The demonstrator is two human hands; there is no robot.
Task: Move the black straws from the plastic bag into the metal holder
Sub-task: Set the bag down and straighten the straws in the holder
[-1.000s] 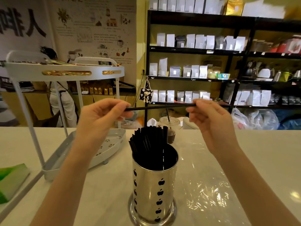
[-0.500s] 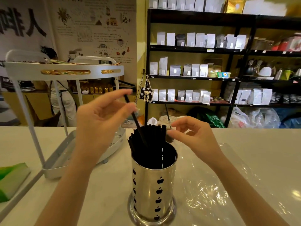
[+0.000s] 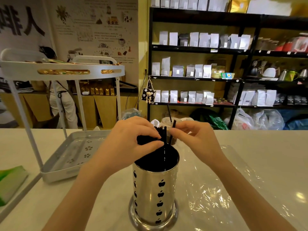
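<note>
A shiny metal holder [image 3: 155,189] with black apple cut-outs stands on the counter in front of me, filled with black straws [image 3: 164,139] that stick up out of its mouth. My left hand [image 3: 130,142] is wrapped over the tops of the straws, fingers closed around the bunch. My right hand [image 3: 193,139] pinches the upper part of the straws from the right side. The clear plastic bag [image 3: 216,185] lies flat and crinkled on the counter to the right of the holder.
A white two-tier metal rack [image 3: 70,157] stands at the left. A green item [image 3: 10,179] lies at the left edge. An iced drink cup [image 3: 169,122] with a straw sits just behind the holder. Dark shelves with pouches [image 3: 200,69] fill the background, and a person [image 3: 61,97] stands behind the rack.
The single straw held level between both hands was tipped upright by my left hand and went into the holder. Both hands then closed in on the straw tops.
</note>
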